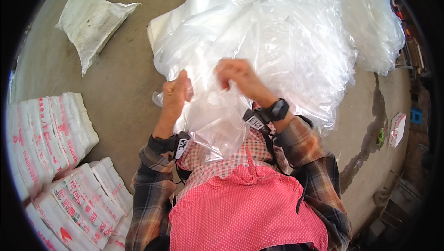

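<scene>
A big heap of clear plastic film (pixel 286 43) lies in front of me, crumpled and shiny. Part of the film (pixel 215 126) hangs down toward my lap. My left hand (pixel 177 92) is closed at the left edge of this near part, thumb pointing up, with film gathered at its fingers. Over the middle of the film is my right hand (pixel 238 76), its fingers curled and blurred by motion. Whether it holds any film I cannot make out. I wear a dark watch (pixel 279 109) on the right wrist and strapped devices on both forearms.
Stacked white packages with red print (pixel 46 135) stand at the left, more of them (pixel 83 204) nearer me. A white sack (pixel 95 19) lies on the concrete floor at the far left. To the right are a wet streak (pixel 377 107), a small white box (pixel 397 130) and a blue object (pixel 416 115).
</scene>
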The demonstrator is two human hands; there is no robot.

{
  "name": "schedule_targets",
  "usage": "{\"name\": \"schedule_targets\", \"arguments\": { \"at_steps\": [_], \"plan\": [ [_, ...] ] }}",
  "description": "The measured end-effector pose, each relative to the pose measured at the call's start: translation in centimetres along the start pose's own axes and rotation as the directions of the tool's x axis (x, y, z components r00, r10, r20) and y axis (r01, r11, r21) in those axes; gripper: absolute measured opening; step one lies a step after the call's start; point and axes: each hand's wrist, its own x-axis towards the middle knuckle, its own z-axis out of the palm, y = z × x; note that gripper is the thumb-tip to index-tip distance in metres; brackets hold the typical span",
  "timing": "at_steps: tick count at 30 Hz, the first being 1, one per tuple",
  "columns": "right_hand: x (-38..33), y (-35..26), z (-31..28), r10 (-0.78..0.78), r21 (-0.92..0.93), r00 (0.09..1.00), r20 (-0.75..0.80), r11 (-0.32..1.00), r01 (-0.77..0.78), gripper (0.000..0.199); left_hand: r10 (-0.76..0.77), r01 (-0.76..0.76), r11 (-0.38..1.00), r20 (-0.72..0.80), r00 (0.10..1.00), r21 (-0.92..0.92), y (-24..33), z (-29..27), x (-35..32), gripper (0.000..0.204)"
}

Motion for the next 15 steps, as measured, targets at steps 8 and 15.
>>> {"name": "schedule_targets", "arguments": {
  "at_steps": [8,15],
  "plan": [
    [-7.0,-5.9,-17.3,-0.188,0.355,0.742,-0.644,0.785,0.507,0.025,0.363,-0.022,0.554,-0.217,0.906,0.832,-3.0,-15.4,2.4,0.049],
    [-13.5,-7.4,-21.3,-0.254,-0.591,0.654,-0.713,0.720,-0.364,0.018,0.241,-0.037,0.421,-0.073,0.968,0.906,-0.6,-14.3,4.2,0.044]
  ]
}}
